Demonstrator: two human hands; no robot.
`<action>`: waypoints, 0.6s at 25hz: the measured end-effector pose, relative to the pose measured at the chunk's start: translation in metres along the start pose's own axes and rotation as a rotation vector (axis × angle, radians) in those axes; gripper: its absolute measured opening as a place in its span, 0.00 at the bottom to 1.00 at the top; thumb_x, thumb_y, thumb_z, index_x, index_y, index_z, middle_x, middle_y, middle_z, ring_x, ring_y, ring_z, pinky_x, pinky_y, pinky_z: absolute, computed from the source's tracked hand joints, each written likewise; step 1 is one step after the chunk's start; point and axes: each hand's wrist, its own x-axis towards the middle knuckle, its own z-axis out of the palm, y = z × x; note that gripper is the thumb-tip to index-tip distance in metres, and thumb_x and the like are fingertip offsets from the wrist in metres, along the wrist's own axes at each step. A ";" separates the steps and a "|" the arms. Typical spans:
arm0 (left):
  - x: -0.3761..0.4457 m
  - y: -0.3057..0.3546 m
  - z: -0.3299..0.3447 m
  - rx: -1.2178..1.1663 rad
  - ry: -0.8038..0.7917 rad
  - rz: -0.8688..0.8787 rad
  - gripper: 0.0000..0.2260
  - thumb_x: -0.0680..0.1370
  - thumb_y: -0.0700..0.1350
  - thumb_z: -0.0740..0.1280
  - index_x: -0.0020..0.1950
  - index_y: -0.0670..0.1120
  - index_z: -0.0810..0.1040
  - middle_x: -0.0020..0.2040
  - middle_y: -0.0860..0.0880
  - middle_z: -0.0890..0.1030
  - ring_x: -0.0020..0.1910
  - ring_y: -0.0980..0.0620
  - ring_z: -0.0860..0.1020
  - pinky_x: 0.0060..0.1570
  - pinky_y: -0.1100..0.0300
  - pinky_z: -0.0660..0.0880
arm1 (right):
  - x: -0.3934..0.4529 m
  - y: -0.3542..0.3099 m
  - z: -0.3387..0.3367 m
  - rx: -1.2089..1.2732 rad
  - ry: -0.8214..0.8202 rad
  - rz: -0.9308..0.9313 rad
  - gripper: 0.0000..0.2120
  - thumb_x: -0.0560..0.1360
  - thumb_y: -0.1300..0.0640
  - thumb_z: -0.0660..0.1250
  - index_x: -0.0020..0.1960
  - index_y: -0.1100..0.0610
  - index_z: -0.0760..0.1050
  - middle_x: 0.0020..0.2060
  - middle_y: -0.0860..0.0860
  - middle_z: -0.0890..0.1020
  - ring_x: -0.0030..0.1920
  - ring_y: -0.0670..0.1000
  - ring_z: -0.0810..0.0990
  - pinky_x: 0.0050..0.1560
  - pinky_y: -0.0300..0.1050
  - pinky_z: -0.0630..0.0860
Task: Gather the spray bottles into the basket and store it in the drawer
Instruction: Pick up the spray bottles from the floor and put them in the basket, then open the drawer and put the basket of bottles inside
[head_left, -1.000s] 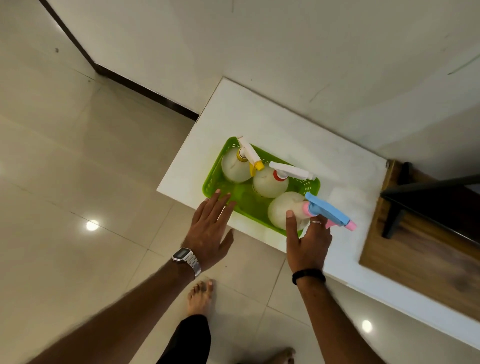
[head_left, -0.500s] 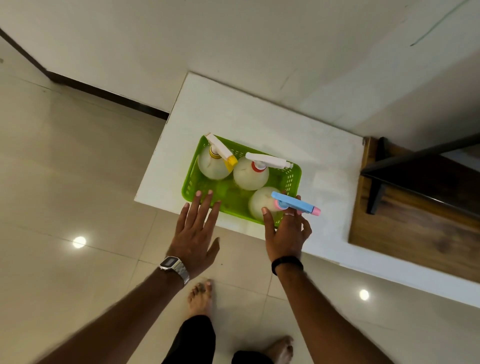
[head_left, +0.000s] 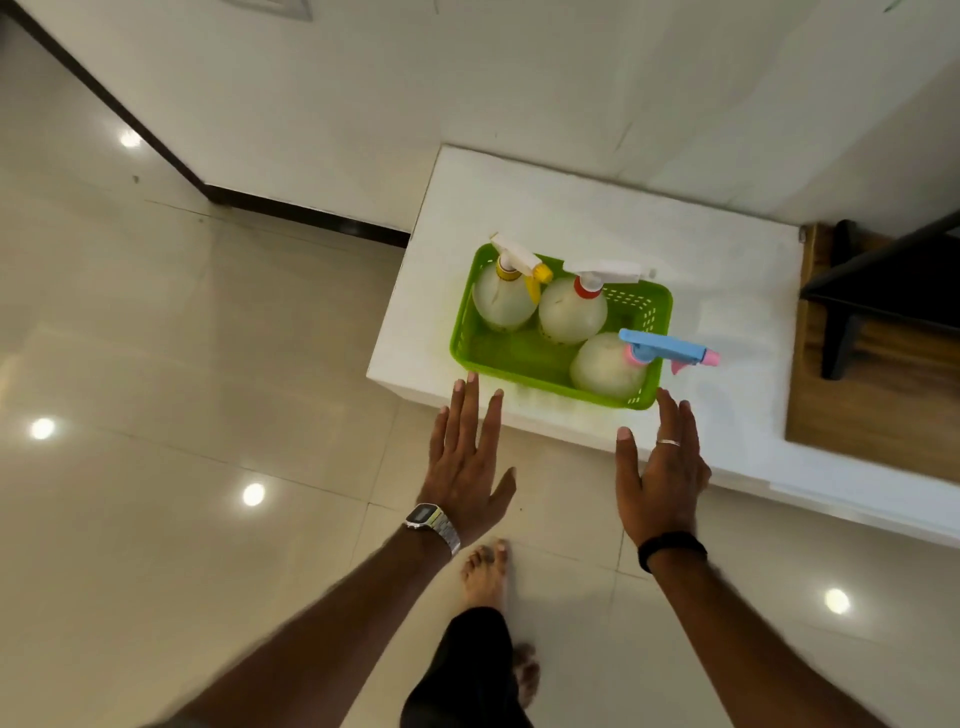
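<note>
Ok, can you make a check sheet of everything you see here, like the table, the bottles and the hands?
Surface: white table top, bare apart from the basket.
Job's things: green basket near the table's front edge; three spray bottles upright inside: yellow-nozzle bottle, red-collar bottle, blue-trigger bottle.
Clutter: nothing seen.
Grippers: left hand and right hand open, empty, just short of the basket.
Cables: nothing seen.
Surroundings: glossy tiled floor, white wall, wooden furniture on the right; no drawer visible.
</note>
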 end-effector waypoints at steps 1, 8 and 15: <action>-0.018 -0.006 0.004 -0.020 -0.039 -0.036 0.45 0.73 0.54 0.65 0.83 0.46 0.44 0.84 0.42 0.39 0.83 0.43 0.40 0.79 0.46 0.46 | -0.015 0.005 -0.003 -0.023 -0.011 0.001 0.28 0.81 0.45 0.58 0.78 0.51 0.60 0.78 0.53 0.65 0.80 0.53 0.56 0.71 0.60 0.61; -0.030 -0.097 -0.005 -0.105 -0.151 -0.307 0.34 0.82 0.54 0.60 0.82 0.40 0.51 0.83 0.42 0.54 0.83 0.44 0.52 0.80 0.47 0.55 | -0.069 0.022 0.020 -0.473 -0.472 -0.076 0.25 0.80 0.46 0.59 0.75 0.51 0.67 0.82 0.51 0.53 0.82 0.52 0.43 0.74 0.60 0.56; 0.069 -0.133 -0.020 -0.859 0.224 -0.747 0.30 0.80 0.59 0.66 0.71 0.37 0.70 0.55 0.49 0.78 0.52 0.54 0.77 0.53 0.62 0.74 | -0.050 0.018 0.072 -0.407 -0.459 0.006 0.21 0.80 0.49 0.62 0.72 0.51 0.72 0.76 0.49 0.66 0.80 0.51 0.55 0.73 0.57 0.59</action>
